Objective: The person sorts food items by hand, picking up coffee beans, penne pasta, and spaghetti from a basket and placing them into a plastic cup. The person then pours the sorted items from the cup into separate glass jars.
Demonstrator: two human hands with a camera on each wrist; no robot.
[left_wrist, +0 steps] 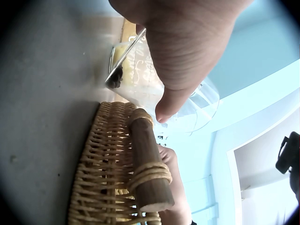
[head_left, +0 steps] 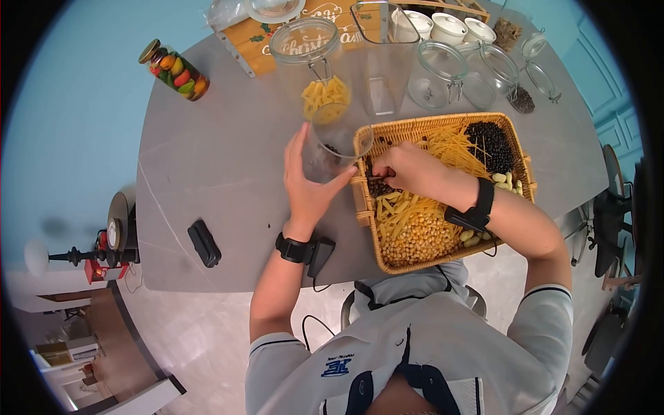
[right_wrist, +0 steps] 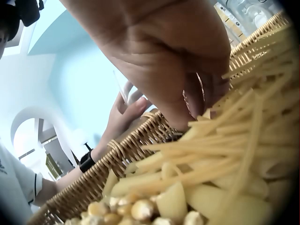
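My left hand [head_left: 308, 197] grips a clear glass container [head_left: 342, 142], thumb on one side and fingers on the other, beside the basket's left edge. A few dark beans [left_wrist: 115, 77] lie at its bottom in the left wrist view. Inside the wicker basket [head_left: 443, 123], my right hand [head_left: 413, 168] has its fingers curled and pinched together at a pile of dark brown beans [head_left: 378, 187]. Its fingertips are partly hidden. Around that hand lie short yellow pasta [right_wrist: 183, 197], thin pasta sticks [head_left: 453, 149] and corn kernels [head_left: 418, 238].
Black beans [head_left: 491, 145] and pale pods [head_left: 503, 181] fill the basket's right side. A clip-top jar [head_left: 304, 45] with yellow pasta stands behind my left hand. More glass jars [head_left: 436, 76] are at the back. A black case [head_left: 204, 243] lies left; a jar of colourful produce [head_left: 176, 72] stands back left.
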